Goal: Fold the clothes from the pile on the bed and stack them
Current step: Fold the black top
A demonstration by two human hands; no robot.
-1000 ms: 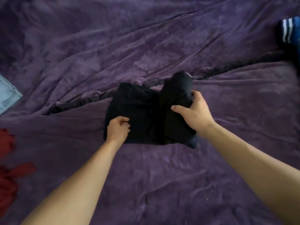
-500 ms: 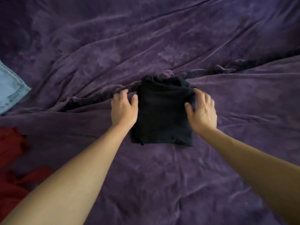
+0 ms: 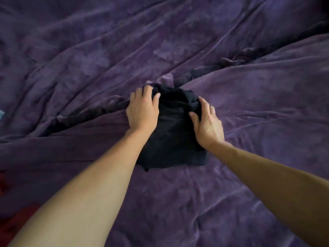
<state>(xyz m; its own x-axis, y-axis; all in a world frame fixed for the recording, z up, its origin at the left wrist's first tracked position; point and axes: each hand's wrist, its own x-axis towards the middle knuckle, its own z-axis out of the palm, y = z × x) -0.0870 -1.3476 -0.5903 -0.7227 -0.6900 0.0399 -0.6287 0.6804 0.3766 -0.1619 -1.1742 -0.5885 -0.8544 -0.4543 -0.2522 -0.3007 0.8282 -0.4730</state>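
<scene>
A black folded garment lies in the middle of the purple blanket. My left hand holds its far left corner, thumb on top of the cloth and fingers bent over the edge. My right hand holds the right side, with the thumb lying on the cloth and the fingers down along the edge. Between the two hands the garment's far end is bunched up. Both forearms cover part of its near corners.
Red clothing lies at the bottom left corner. A sliver of light blue cloth shows at the left edge. A deep dark crease runs across the wrinkled blanket behind the garment.
The right half of the garment was folded over onto the left. Both hands then slid to its far sides, and its far end is now bunched.
</scene>
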